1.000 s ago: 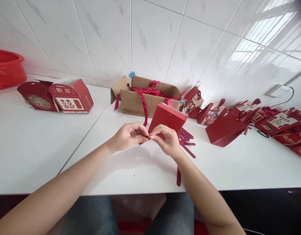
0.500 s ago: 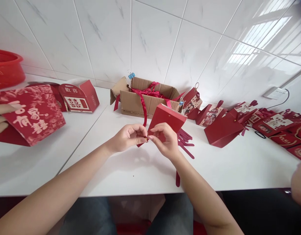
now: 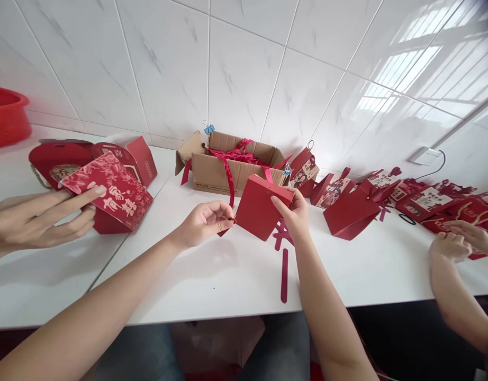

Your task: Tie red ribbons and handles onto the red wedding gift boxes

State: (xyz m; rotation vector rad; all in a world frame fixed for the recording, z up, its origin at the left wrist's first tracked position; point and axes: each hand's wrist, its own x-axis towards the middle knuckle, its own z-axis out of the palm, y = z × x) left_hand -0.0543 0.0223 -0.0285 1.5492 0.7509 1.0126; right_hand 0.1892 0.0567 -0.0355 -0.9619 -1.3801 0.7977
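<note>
My right hand (image 3: 296,216) grips a plain red paper gift box (image 3: 258,207) at its right upper edge, thumb in front. The box is held tilted above the table, and small holes show near its top edge. My left hand (image 3: 209,223) pinches a tiny gold-coloured piece (image 3: 232,220) just left of the box; its exact kind is too small to tell. A dark red strap (image 3: 284,275) with rounded ends lies flat below my right hand. More such straps (image 3: 281,235) lie partly hidden behind the box and hand.
Behind stands a cardboard box (image 3: 212,177) of red ribbons (image 3: 244,153), with blue binder clips (image 3: 209,128). Finished-looking red gift boxes (image 3: 333,189) line the right side. At left a co-worker's hand (image 3: 49,217) holds a printed red box (image 3: 113,193); another person's hands (image 3: 454,243) work at right.
My right hand has left the small piece and taken hold of the red box's upper right edge. The co-worker's printed box at left moved rightward. Another person's hands appeared at right.
</note>
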